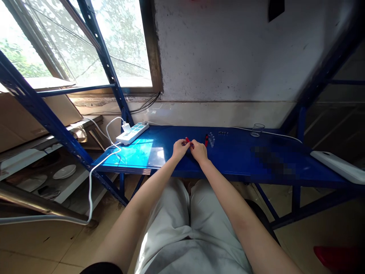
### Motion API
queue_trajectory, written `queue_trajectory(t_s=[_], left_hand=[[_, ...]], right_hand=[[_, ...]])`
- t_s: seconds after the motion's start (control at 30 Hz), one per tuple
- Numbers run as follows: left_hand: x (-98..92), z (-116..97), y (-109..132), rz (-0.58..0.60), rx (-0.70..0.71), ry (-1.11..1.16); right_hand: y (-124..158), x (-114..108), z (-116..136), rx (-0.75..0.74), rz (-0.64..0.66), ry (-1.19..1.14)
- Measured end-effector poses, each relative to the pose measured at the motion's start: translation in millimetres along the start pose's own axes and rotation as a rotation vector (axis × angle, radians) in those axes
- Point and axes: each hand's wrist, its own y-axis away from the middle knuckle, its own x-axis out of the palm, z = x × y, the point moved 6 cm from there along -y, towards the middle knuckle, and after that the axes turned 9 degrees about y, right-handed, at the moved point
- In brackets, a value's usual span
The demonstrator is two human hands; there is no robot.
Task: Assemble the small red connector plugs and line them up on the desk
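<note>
A small, bright red piece [187, 140] is held aslant between the left hand [180, 149] and the right hand [199, 150], partly covered by both, its full shape hidden.

1 window [129, 42] | speckled wall [222, 61] | tiled floor [31, 247] | blue table [228, 161], sunlit left

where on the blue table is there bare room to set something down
The blue table looks bare between the power strip and the left hand, partly sunlit, and between the clear pieces and the blurred dark patch. It is crowded beside the right hand, where a red-and-black piece and the clear pieces sit close together.
</note>
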Motion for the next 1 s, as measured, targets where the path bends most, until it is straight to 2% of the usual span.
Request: queue_trajectory(t_s=[0.23, 0.33, 0.47, 0.6, 0.73, 0.87, 1.0], left_hand=[[-2.0, -15, -23, 0.344, 0.002, -0.203], [-5.9, -23, -34, 0.391, 0.044, -0.319], [-23.5, -17, -53, 0.283, 0.023, -0.533], [-49.6, 9, -62, 0.143, -0.095, -0.689], [-69.1, 34, -57, 0.040, -0.187, -0.764], [-72.6, 47, -50, 0.029, -0.278, -0.722], [-70.0, 49, -47, 0.002, -0.318, -0.710]], right_hand=[[0, 0, -3, 0.014, -0.001, -0.061], [1, -2, -1, 0.005, -0.010, -0.098], [2, -3, -1, 0.004, -0.027, -0.136], [3, -2, 0, 0.003, -0.020, -0.152], [3, -2, 0, 0.000, -0.013, -0.172], [3, -3, 0, -0.007, -0.023, -0.184], [3, -3, -1, -0.009, -0.024, -0.183]])
